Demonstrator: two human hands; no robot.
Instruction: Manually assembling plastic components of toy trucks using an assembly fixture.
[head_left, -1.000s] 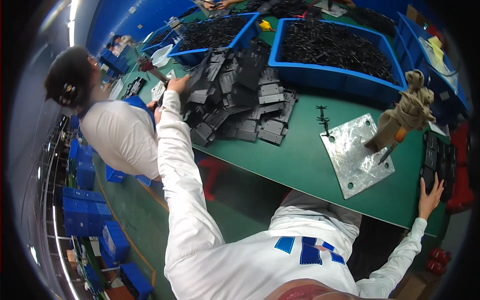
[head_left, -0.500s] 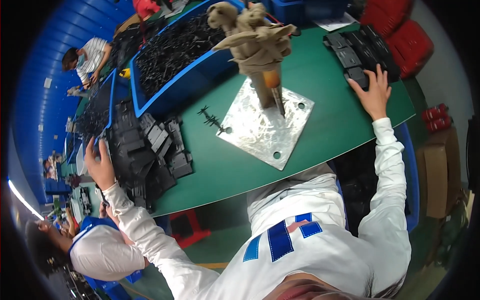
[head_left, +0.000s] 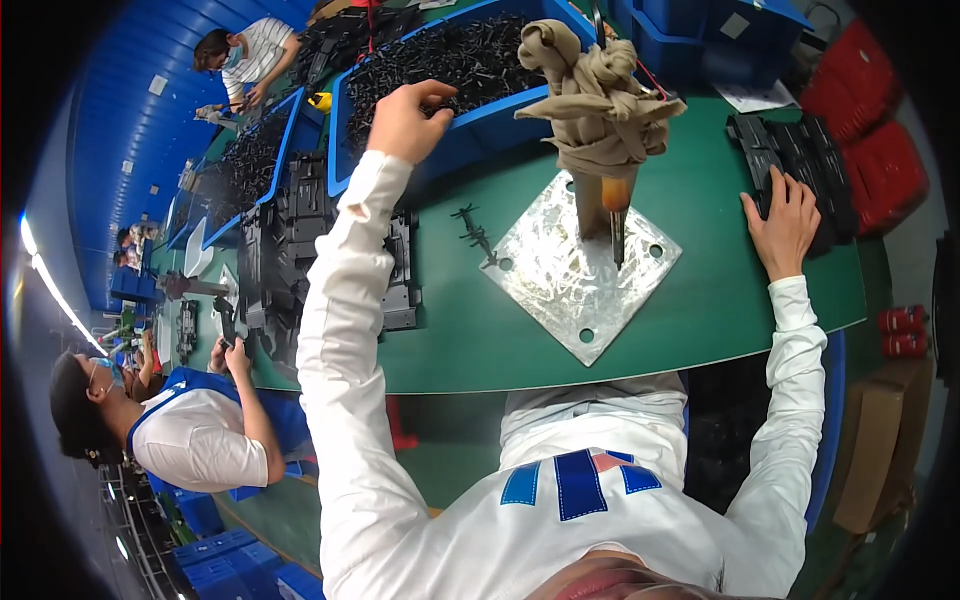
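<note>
My left hand (head_left: 408, 122) is raised over the near rim of a long blue bin (head_left: 500, 115) heaped with small black plastic pieces. Its thumb and fingers are apart, and I see nothing between them. On the right, my right hand (head_left: 784, 228) lies with fingers stretched over the near end of a row of black plastic housings (head_left: 775, 150). Between the hands, a square metal plate (head_left: 560, 310) carries a post wrapped in tan cloth (head_left: 605, 125). A pointed metal tool with an orange section (head_left: 617, 225) hangs beside the post. A small black branched piece (head_left: 473, 232) lies left of the plate.
Black plastic housings (head_left: 400, 285) are stacked left of my left forearm on the green table (head_left: 450, 350). Red bins (head_left: 880, 170) stand at the right, blue crates (head_left: 690, 40) at the back. A co-worker (head_left: 200, 430) sits at the left holding a black part; another works farther back.
My left hand has moved from beside the stacked housings at the left to above the blue bin. My right hand stays at the housings on the right. The view has shifted.
</note>
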